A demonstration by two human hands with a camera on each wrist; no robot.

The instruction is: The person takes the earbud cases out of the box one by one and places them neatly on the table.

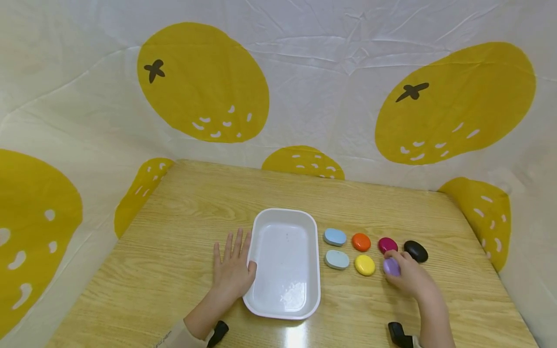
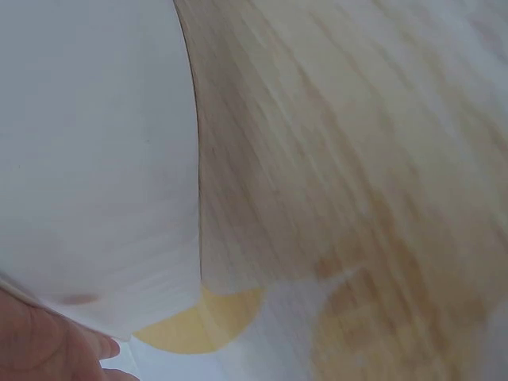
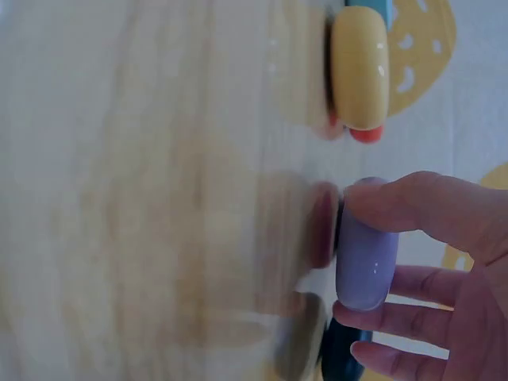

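Note:
My left hand [image 1: 232,274] lies with straight, spread fingers beside a white rectangular tray [image 1: 316,270], its thumb against the tray's left rim. In the left wrist view, part of that hand [image 2: 40,345] shows below the tray wall [image 2: 103,159]. To the right, my right hand [image 1: 412,278] pinches a smooth purple rounded disc [image 1: 391,267] between thumb and fingers. The right wrist view shows the thumb on one edge of the purple disc and fingers on the opposite edge. Close by are a magenta disc [image 1: 387,244] and a black oval piece [image 1: 416,251].
Between tray and right hand sit a yellow disc [image 1: 364,265], an orange disc [image 1: 361,242], a blue oval piece [image 1: 335,237] and a pale green oval piece [image 1: 337,259]. A patterned cloth [image 1: 313,106] hangs behind the wooden table [image 1: 209,193].

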